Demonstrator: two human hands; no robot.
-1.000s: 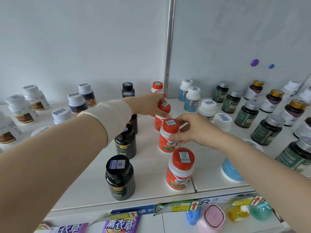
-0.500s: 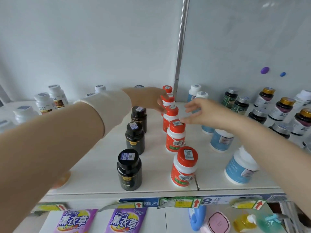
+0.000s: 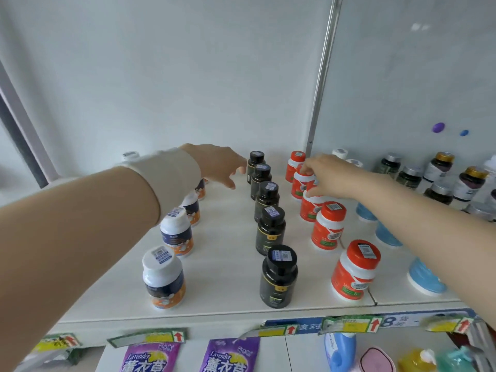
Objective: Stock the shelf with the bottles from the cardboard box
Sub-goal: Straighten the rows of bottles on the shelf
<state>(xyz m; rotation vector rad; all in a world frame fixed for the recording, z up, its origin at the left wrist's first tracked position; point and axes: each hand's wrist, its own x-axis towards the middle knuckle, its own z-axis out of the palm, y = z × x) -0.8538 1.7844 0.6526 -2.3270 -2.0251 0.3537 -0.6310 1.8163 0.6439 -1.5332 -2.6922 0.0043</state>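
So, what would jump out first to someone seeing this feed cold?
Three neat rows run front to back on the white shelf: white-capped bottles left, black bottles centre, red bottles right. Both arms reach to the far end, the left hand open beside the black row, the right hand on the far red bottles.

The light is bright, cool and even, with no lamp in sight. The white wall left of the metal post (image 3: 323, 73) shows no hot spots. Right of the post, a glossy panel (image 3: 402, 89) carries a pale patch of glare near its top. Bottles on the shelf (image 3: 228, 237) below the post cast only faint, soft shadows.

The post itself bows, bent by the wide lens. The left hand (image 3: 217, 165), left of the post's foot, is smeared. The right hand (image 3: 326, 175), gripping a red-capped bottle (image 3: 308, 209) beneath the post, looks soft. The price tags (image 3: 349, 324) far below the post are blurred.
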